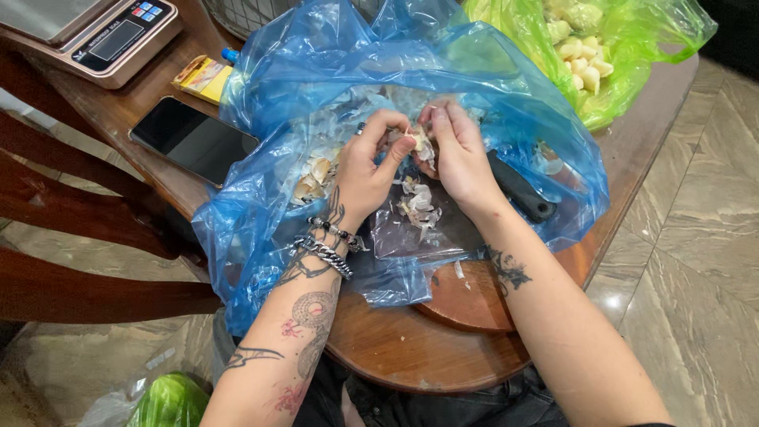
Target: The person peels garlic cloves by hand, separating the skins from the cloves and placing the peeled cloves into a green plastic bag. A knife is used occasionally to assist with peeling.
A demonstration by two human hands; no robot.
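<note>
Both my hands meet over an opened blue plastic bag [316, 71] spread on a wooden table [395, 348]. My left hand [368, 162] and my right hand [457, 154] pinch the same pale garlic clove [419, 142] between their fingertips. Papery garlic skins [417, 202] lie in the bag under my hands, with more unpeeled cloves [312, 178] to the left. A black knife handle [522, 188] rests in the bag just right of my right wrist. A green bag [632, 47] at the far right holds several peeled cloves [583, 59].
A dark phone [194, 138] lies left of the blue bag. A kitchen scale [99, 35] sits at the table's far left corner, next to a small yellow box [204, 77]. A round wooden board [466, 300] peeks out under the bag. Wooden chair rails [79, 205] stand left; tiled floor right.
</note>
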